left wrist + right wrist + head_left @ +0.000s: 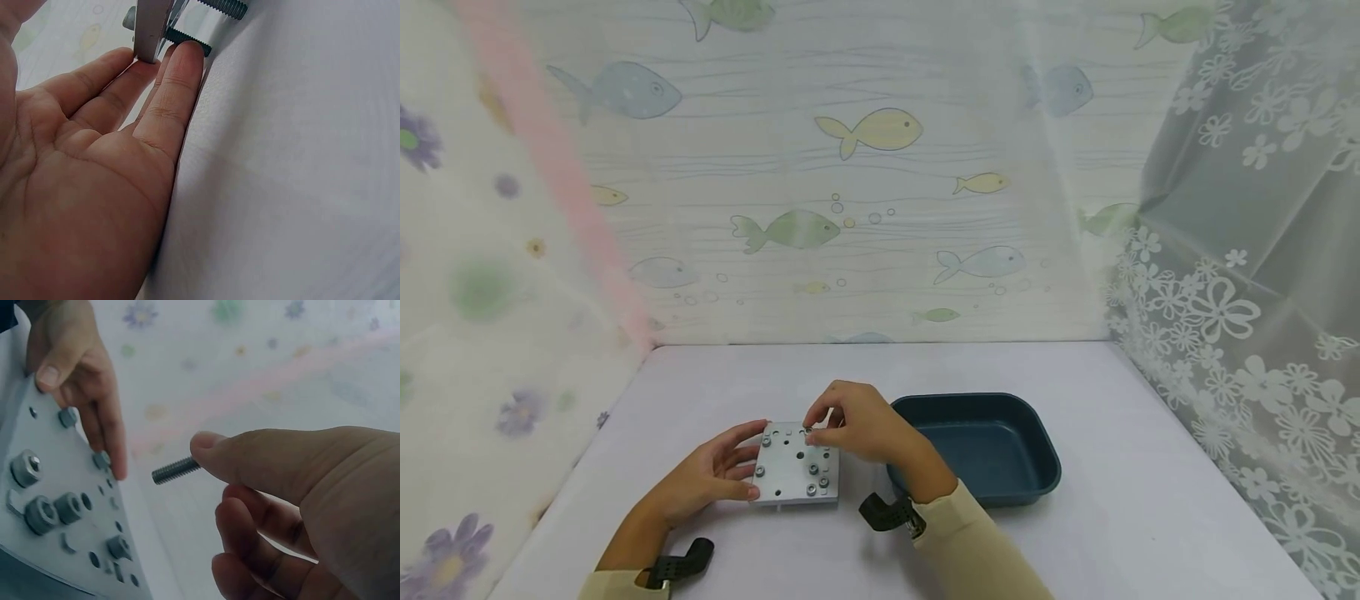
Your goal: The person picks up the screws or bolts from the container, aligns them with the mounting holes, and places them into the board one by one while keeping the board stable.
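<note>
A silvery metal plate (787, 481) with holes and several socket-head bolts in it stands slightly raised over the white table. My left hand (711, 473) grips its left side, thumb at the near corner and fingers along the edge. Threaded bolt ends (187, 41) stick out beneath the plate, by a left fingertip in the left wrist view. My right hand (867, 423) is over the plate's far right part. Between thumb and finger it pinches a bolt (176, 470), whose threaded shank points out, apart from the plate in the right wrist view. Its head is hidden by the fingers.
A dark blue tray (981, 450) stands on the white table (1120, 467) just right of the plate, partly behind my right forearm. Curtains with fish (880, 129) and flowers hang behind and at both sides of the table.
</note>
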Demonstrator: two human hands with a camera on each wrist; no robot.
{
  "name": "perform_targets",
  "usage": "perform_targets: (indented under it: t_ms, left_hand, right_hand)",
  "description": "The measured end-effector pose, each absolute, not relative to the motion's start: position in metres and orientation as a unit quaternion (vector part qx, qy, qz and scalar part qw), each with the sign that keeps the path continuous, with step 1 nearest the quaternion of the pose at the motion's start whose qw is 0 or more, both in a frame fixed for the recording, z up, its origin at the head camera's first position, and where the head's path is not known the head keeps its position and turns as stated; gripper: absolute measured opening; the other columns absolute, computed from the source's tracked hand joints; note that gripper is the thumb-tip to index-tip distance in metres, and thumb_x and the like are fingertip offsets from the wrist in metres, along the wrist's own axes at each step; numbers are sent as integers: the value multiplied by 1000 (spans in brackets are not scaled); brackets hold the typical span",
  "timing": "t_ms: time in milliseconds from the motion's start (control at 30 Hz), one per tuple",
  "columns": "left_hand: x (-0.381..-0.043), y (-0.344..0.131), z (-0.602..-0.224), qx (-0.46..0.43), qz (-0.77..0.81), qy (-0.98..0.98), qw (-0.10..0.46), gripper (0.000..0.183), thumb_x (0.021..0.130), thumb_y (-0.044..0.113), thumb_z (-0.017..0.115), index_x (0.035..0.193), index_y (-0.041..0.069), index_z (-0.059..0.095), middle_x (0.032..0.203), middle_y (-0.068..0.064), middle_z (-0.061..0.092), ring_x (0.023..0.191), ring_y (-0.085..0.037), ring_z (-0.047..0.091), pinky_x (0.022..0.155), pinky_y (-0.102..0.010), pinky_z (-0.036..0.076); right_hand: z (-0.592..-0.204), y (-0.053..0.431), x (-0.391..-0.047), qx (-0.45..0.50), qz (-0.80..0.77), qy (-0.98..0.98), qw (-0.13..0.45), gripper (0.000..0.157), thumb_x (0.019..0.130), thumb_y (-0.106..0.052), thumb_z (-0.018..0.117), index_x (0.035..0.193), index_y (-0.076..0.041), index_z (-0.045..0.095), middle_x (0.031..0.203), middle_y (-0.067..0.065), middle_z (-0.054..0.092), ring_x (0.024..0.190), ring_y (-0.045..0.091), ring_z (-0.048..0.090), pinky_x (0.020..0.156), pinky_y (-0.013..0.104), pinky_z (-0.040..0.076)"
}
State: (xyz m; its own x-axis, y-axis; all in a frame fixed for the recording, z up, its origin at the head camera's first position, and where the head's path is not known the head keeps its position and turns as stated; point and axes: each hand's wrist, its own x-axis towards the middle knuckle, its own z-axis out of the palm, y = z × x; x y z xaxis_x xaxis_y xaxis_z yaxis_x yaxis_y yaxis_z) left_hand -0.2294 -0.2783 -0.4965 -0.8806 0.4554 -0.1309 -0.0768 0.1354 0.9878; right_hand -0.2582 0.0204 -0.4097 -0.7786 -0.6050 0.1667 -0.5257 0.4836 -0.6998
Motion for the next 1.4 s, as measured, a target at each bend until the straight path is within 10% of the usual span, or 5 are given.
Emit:
perform_targets:
  t_ms: [1400]
  left_hand:
    - [-231,-281,-498,136,656,711,213,106,80,-2,84,164,13,23,165,-28,29,141,-32,54,102,-33,57]
  right_hand:
    - [-448,-23,-247,-191,-343,919,48,4,88,-26,83,91,-25,81,91,-7,59,78,5,51,66,21,46]
